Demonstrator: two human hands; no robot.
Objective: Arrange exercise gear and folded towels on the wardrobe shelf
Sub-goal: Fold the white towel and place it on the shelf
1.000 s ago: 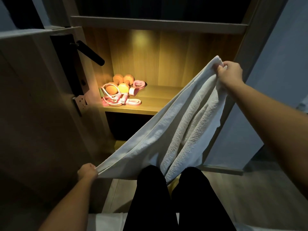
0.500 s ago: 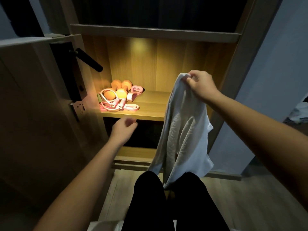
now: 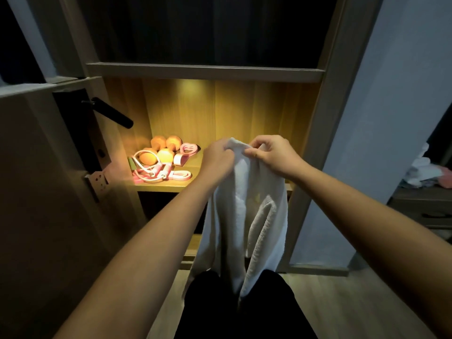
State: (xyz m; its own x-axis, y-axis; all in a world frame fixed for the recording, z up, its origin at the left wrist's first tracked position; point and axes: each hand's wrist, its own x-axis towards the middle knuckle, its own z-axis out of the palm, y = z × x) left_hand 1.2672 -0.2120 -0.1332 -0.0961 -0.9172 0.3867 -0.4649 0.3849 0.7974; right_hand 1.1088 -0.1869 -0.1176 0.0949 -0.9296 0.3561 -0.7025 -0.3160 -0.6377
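Note:
A white towel (image 3: 247, 216) hangs doubled over in front of the lit wardrobe shelf (image 3: 171, 185), its lower end reaching my dark trouser legs. My left hand (image 3: 216, 159) and my right hand (image 3: 274, 155) both pinch its top edge, close together. On the left of the shelf lie orange dumbbells (image 3: 161, 149), a pink and white skipping rope (image 3: 156, 170) and a pink grip trainer (image 3: 187, 151). The towel and my hands hide the right part of the shelf.
An open door with a black lever handle (image 3: 112, 113) stands at the left, close to the shelf. Above the shelf is a dark compartment (image 3: 208, 30). A pale wall (image 3: 391, 94) rises at the right, with clothes on a low unit (image 3: 428, 174) beyond it.
My left hand let go of the towel's lower corner, rose and took hold of the top edge beside my right hand. The towel went from stretched out to hanging doubled.

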